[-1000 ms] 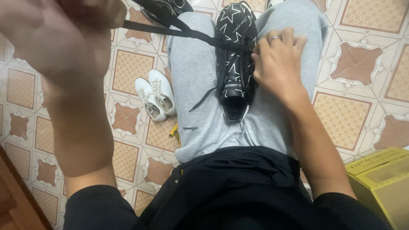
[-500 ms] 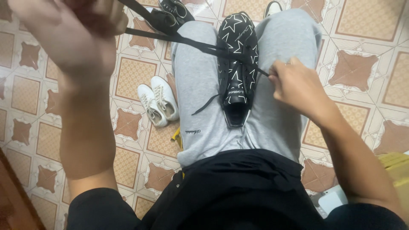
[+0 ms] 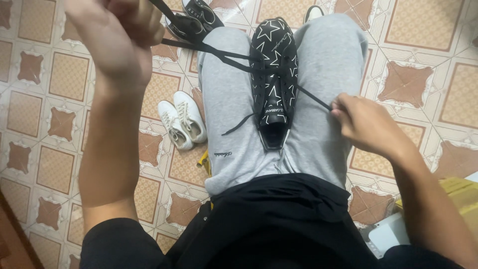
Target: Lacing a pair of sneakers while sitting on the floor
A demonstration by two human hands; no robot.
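Item one, left hand [image 3: 117, 42], at ten o'clock in my view: raised high, fingers clenched around the black lace [image 3: 209, 50], which runs taut from the fist toward the shoe.

Item two, pair of white sneakers [image 3: 181, 119], at nine o'clock from the shoe: side by side on the patterned tile floor [image 3: 45, 99], just beside my left thigh.

Item three, black shoe with white stars [image 3: 274, 74], centre of view: lying along the lap between the thighs of the grey trousers [image 3: 323, 149], opening toward me, toe pointing to twelve o'clock. A loose lace end trails off its side toward seven o'clock.

Item four, dark shoes [image 3: 196, 17], at eleven o'clock from the starred shoe: on the floor beyond the knee, partly behind the left hand's lace.

Item five, right hand [image 3: 368, 124], at three o'clock: fingers pinched on the other lace end, pulled taut away from the shoe, resting over the right thigh.

Item six, yellow box [image 3: 460, 192], at four o'clock: partly behind the right forearm.
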